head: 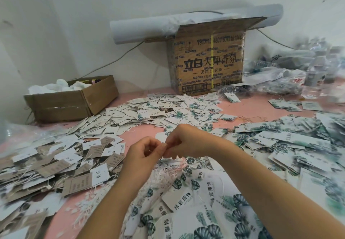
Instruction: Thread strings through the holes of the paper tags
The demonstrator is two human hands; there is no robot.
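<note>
Both hands meet mid-frame, just above the pink worktop (130, 132). The left hand (143, 152) and right hand (188, 141) are each curled, w/ thumb and forefinger tips pinched together right where the two hands touch. The thing in the pinch is tiny and pale, prob. the string (164, 145), running roughly left-right from one hand to the other. One paper tag (160, 136) shows as a white corner directly behind the fingertips. It can't be told whether it's held or just lying there, and its hole isn't visible.

So the work sits between the hands, neither one nearer, and the next move likely needs only a short push along that left-right line, no reach. Spare loose strings (168, 166) lie just below the hands, on the person's side. Leaf-print tags (280, 140) are heaped to the right and brown-and-white tags (56, 164) to the left, both near.
</note>
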